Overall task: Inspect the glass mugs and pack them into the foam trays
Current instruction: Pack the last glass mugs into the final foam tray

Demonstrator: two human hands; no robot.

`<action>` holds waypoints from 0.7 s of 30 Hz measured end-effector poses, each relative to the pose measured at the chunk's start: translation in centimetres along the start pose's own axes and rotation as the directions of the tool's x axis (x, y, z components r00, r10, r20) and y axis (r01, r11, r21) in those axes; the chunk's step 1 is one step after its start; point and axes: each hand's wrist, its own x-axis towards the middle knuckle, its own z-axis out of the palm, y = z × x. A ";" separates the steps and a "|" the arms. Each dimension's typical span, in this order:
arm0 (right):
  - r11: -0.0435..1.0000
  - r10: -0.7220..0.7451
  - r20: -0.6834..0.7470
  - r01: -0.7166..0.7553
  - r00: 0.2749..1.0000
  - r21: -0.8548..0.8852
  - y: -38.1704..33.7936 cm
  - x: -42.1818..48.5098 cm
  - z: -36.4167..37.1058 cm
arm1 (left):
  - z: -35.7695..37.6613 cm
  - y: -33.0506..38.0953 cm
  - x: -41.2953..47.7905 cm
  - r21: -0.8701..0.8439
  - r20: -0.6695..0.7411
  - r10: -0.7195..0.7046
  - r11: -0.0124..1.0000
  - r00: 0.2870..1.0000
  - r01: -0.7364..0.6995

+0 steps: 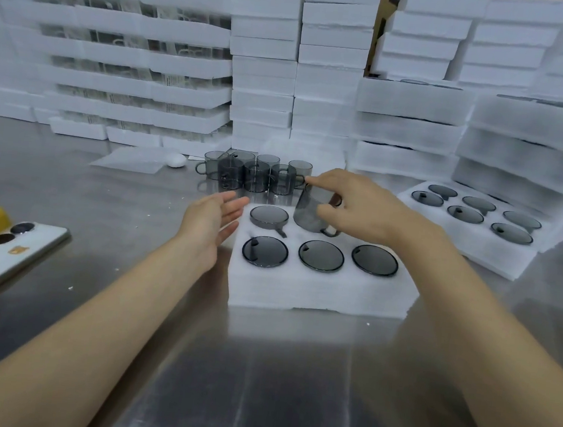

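The right hand (pixel 353 203) grips a tilted mug (pixel 311 212) over the tray's (pixel 317 292) back row – four mugs already sit in it – while the left hand (pixel 210 220) hovers spread, empty, beside the tray.

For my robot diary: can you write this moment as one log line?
right hand: lowering smoky glass mug into foam tray | left hand: open, empty | tray: four mugs seated

right hand (pixel 353 203) holds a smoky glass mug (pixel 311 212) tilted over the foam tray (pixel 317 292); left hand (pixel 212 222) open beside it.
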 end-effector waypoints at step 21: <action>0.999 0.030 0.330 -0.018 0.943 -0.040 -0.7 0.1 1.3 | -0.2 -1.3 0.6 0.219 -0.015 0.179 0.961 0.984 -0.171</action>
